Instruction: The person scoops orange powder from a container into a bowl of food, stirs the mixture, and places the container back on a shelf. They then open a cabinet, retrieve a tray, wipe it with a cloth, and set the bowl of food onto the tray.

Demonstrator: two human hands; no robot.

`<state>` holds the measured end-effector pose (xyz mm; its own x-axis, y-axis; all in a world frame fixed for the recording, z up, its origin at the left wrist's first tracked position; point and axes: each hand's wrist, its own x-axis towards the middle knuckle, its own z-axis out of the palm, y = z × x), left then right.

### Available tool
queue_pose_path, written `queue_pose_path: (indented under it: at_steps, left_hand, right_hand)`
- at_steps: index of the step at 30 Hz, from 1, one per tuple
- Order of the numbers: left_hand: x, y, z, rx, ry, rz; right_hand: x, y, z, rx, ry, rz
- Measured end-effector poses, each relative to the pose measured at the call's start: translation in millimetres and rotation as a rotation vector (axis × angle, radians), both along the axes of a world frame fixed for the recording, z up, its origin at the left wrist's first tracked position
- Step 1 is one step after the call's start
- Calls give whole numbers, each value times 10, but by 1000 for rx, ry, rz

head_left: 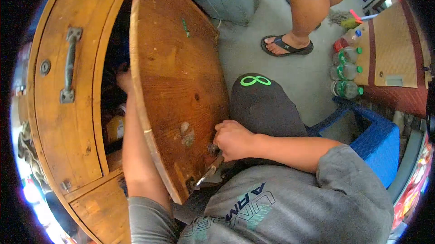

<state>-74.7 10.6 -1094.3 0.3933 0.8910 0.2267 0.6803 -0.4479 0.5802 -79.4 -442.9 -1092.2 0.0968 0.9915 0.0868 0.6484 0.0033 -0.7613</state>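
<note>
A wooden cabinet door (176, 72) stands open toward me, with a pale worn patch and a small green mark on its face. My right hand (233, 140) is closed at the door's lower right edge, beside a dark round fitting and a shiny metal piece (206, 176). What its fingers grip is too small to make out. My left hand (124, 80) reaches into the dark opening behind the door; its fingers are in shadow. A yellow item (115, 127) lies inside the cabinet, below that hand.
The cabinet front (50, 81) has a metal handle (70, 65) and a round lock. Another person's sandalled foot (287, 45) is on the grey floor. Several plastic bottles (346, 71) stand beside a box (394, 49). A blue stool (376, 140) is at my right.
</note>
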Motion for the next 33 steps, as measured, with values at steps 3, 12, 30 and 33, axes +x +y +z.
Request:
queue_pose_path:
  at_steps: [3, 12, 30, 33]
  left_hand:
    - [67, 169, 173, -77, 14, -12]
    - [-298, 434, 420, -80, -47, 16]
    - [-295, 645, 456, -46, -72, 43]
    - [-286, 679, 477, -43, -74, 48]
  right_hand:
    - [57, 0, 81, -36, 2, 52]
    - [117, 72, 42, 2, -8, 120]
    - [109, 52, 30, 5, 30, 123]
    - [120, 48, 46, 16, 35, 115]
